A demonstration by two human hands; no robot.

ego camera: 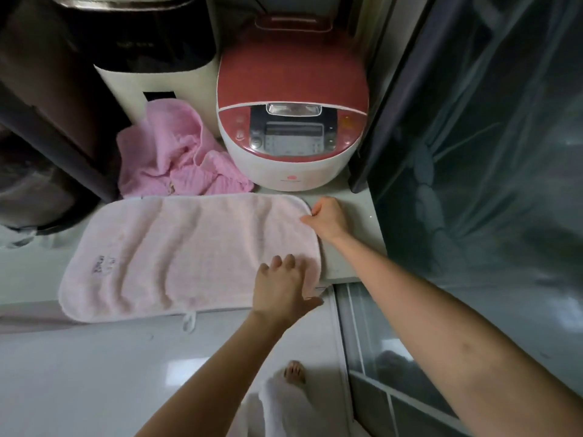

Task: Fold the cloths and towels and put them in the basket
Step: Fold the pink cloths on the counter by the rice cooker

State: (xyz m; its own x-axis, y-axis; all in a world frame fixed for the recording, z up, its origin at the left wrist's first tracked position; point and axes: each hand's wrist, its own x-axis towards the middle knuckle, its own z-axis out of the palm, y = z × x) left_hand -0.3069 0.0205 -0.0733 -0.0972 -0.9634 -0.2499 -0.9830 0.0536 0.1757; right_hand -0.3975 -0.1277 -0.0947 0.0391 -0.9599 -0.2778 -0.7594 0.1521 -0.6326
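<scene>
pink towels, two: one flat towel (189,253) gripped by right hand (326,217), left hand (282,287) pinching; one crumpled towel (176,152)

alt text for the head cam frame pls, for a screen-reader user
Both hands grasp the right end of a pale pink towel spread flat on a counter: the left hand at the near corner, the right hand pinching the far corner. Behind it lie a crumpled pink cloth and a red-and-white rice cooker.
</scene>
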